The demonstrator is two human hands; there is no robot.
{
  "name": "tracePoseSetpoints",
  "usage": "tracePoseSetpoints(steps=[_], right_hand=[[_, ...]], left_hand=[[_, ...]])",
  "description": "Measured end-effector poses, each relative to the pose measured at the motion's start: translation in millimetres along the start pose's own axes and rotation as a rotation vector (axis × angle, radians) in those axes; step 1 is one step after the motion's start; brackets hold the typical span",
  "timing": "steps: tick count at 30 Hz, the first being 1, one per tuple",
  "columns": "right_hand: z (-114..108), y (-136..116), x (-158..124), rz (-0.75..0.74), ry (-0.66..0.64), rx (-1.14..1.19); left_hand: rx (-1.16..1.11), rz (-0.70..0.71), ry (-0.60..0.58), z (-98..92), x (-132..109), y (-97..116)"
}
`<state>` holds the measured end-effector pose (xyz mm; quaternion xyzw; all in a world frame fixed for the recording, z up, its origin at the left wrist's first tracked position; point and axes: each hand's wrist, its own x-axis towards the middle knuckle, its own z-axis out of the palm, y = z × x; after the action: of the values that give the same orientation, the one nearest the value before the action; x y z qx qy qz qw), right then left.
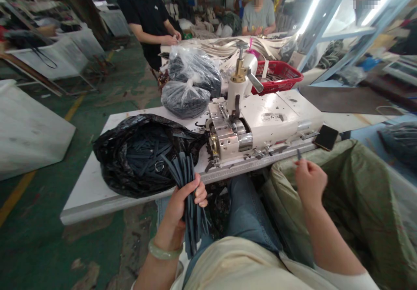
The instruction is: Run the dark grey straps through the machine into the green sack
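My left hand (179,201) is closed around a bundle of dark blue-grey strips (184,170), held upright at the table's front edge. Just behind it lies an open black plastic bag (110,168) with many similar loose strips (146,148) inside. My right hand (310,180) is closed in a pinch, and a short dark strip (299,154) sticks up from its fingertips. That hand hovers over an open green woven sack (361,181). Between the two hands stands a white machine (270,116) with a metal head; neither hand touches it.
A dark phone (326,137) lies at the table's right edge. Tied clear bags (185,98) and a red basket (283,73) stand behind the machine. Two people (146,18) (259,15) work across the table. A white bin (29,129) stands on the left.
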<state>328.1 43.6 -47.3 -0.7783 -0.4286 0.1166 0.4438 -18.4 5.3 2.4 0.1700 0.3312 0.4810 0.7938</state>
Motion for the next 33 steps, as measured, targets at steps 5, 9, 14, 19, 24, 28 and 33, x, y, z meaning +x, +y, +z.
tracePoseSetpoints(steps=[5, 9, 14, 19, 24, 28, 33], right_hand=[[-52, 39, -1, -0.155, 0.049, -0.521], [-21, -46, -38, -0.244, -0.372, 0.144], [43, -155, -88, -0.463, -0.848, 0.566], [81, -174, -98, -0.130, -0.954, 0.829], [86, -162, -81, 0.249, -0.993, 1.238], [82, -151, -75, 0.295, -1.041, 1.280], [85, -142, -84, 0.259, -1.022, 1.231]], left_hand=[[0.018, -0.056, -0.081, 11.2, 0, -10], [0.090, -0.096, -0.076, 25.7, 3, -23], [0.312, -0.052, 0.061, 30.5, 0, -35], [0.347, -0.031, 0.140, 18.0, -10, -36], [0.261, -0.014, 0.134, 9.3, -19, -22], [0.148, 0.002, 0.104, 10.3, -20, -10], [0.134, 0.016, 0.058, 15.1, -18, -10]])
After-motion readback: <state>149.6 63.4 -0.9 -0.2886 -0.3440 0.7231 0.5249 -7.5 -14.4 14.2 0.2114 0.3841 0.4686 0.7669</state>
